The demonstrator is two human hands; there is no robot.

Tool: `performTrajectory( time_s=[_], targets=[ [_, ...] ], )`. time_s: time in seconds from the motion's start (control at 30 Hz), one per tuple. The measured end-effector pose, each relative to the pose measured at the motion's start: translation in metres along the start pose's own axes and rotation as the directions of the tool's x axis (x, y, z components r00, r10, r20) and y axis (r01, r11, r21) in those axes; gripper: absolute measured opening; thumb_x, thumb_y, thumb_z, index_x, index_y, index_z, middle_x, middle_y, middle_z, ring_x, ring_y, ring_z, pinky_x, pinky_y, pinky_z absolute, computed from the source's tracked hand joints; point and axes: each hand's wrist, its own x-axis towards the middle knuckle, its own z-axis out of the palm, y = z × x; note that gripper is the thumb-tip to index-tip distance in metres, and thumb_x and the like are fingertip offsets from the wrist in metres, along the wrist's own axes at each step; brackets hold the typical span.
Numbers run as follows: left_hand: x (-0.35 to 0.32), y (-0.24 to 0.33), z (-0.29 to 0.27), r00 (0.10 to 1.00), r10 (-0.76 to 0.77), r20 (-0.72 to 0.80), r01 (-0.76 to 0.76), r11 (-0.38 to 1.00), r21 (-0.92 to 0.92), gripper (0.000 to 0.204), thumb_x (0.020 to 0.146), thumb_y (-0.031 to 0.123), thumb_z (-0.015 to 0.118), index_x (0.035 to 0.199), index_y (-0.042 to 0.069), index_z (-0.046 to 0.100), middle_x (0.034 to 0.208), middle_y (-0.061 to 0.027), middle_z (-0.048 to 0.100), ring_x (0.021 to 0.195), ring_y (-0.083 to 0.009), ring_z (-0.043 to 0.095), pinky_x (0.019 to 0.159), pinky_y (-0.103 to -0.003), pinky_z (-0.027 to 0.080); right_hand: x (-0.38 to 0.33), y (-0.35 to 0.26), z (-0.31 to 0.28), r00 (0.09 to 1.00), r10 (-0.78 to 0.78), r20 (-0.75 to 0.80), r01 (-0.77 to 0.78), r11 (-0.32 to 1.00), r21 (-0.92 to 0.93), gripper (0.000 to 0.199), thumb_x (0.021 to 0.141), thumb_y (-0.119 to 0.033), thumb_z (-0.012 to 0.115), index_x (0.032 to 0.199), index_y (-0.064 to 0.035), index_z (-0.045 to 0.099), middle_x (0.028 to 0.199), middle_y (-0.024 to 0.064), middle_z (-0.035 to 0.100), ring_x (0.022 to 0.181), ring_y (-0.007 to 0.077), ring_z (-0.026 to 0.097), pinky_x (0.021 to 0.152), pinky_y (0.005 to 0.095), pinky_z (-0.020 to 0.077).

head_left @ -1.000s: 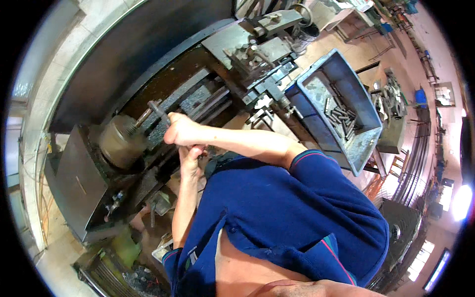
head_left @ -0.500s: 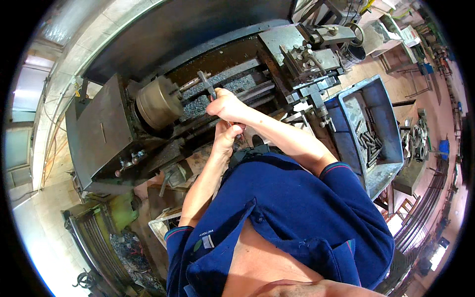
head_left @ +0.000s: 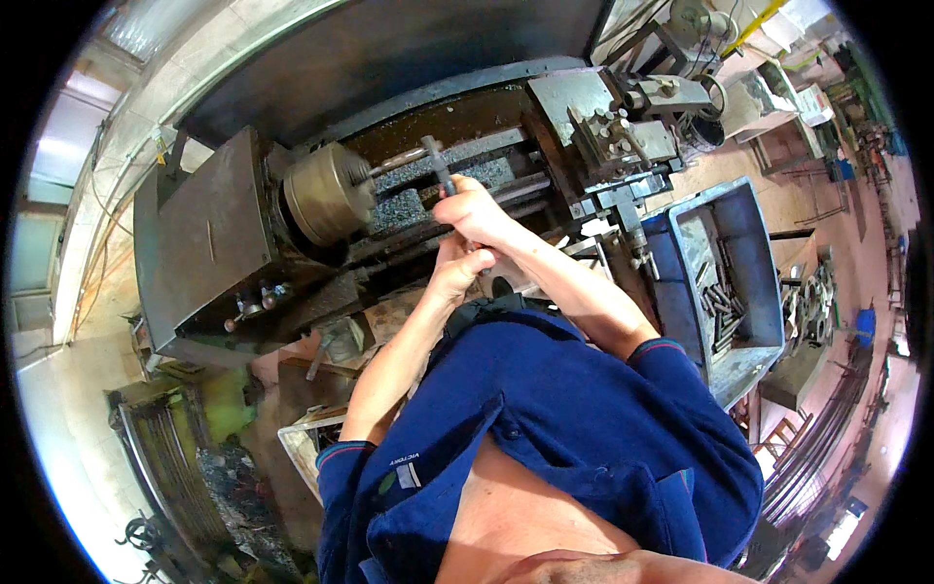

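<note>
My right hand (head_left: 474, 212) is closed around a grey bar-shaped tool (head_left: 438, 164); its upper end sticks out over the lathe bed, and its exact kind does not show. Just below that hand, almost touching it, my left hand (head_left: 460, 270) has its fingers curled in; what they hold, if anything, is hidden. Left of the tool, the round lathe chuck (head_left: 326, 195) looks blurred at its jaws, as if turning. A thin metal rod (head_left: 399, 158) reaches from the chuck toward the tool's upper end; whether they touch I cannot tell.
Metal chips (head_left: 397, 209) lie in the lathe bed. The tool post (head_left: 611, 136) stands on the carriage to the right. Beside it a blue bin (head_left: 669, 282) holds several dark rods (head_left: 722, 307). Control levers (head_left: 258, 300) project from the headstock (head_left: 209, 229) at left.
The view has turned a little, so the lathe sits farther right. Both hands and the grey tool have shifted slightly right, away from the chuck. My grip on the tool looks the same.
</note>
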Motion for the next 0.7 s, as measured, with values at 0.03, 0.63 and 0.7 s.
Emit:
performTrajectory(
  time_s=[0.03,0.63,0.7],
  targets=[
    [0.000,0.003,0.005,1.000,-0.021,0.011,0.021,1.000,0.000,0.043,0.061,0.029,0.069,0.090,-0.001,0.056,0.078,-0.0051,0.059,0.072,-0.0119,0.056,0.060,-0.023,0.045,-0.004,0.002,-0.004,1.000,-0.005,-0.015,0.006,0.998,0.063,0.014,0.065,-0.008,0.056,0.077,-0.0045,0.049,0.065,-0.0005,0.045,0.063,0.0089,0.041,0.054,0.0245,0.0347],
    [-0.036,-0.016,0.097,0.946,-0.148,0.289,-0.192,0.463,0.866,0.089,0.048,0.035,0.077,0.118,-0.004,0.039,0.105,-0.0217,0.053,0.097,-0.0350,0.054,0.085,-0.041,0.043,-0.165,0.050,-0.070,0.842,0.111,-0.529,0.168,0.877,0.451,0.038,0.067,-0.002,0.050,0.106,-0.0061,0.050,0.060,-0.0010,0.049,0.044,0.0071,0.041,0.039,0.0223,0.0312],
    [-0.041,-0.016,0.109,0.941,-0.162,0.298,-0.223,0.366,0.903,0.093,0.049,0.040,0.076,0.120,-0.006,0.037,0.108,-0.0220,0.051,0.100,-0.0347,0.053,0.087,-0.041,0.042,-0.173,0.061,-0.081,0.773,0.162,-0.613,0.170,0.878,0.447,0.027,0.068,-0.002,0.050,0.095,-0.0042,0.054,0.057,-0.0019,0.045,0.040,0.0064,0.036,0.036,0.0223,0.0281]
  ],
)
